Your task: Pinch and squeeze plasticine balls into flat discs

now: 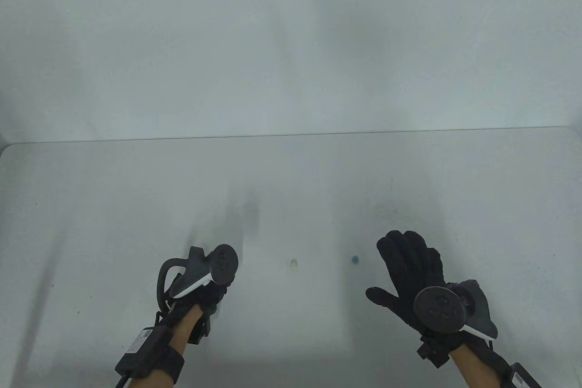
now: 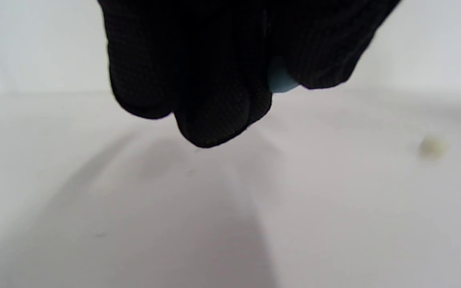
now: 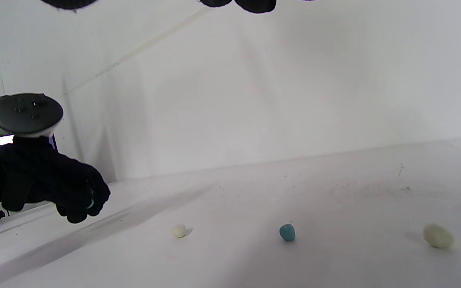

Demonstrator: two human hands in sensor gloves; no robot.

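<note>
The left hand pinches what looks like a pale blue plasticine piece above the counter; squeeze evenly, turning it (edges crack otherwise). The right hand hovers spread, holding nothing, near the blue ball.

Two blue balls, two cream

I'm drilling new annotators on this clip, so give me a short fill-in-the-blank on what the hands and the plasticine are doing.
1. The left hand pinches a light ____ piece of plasticine.
2. The right hand has its fingers spread and holds ____.
3. On the table between the hands lie a pale ball and a ____ ball.

Missing words: blue; nothing; blue
</note>
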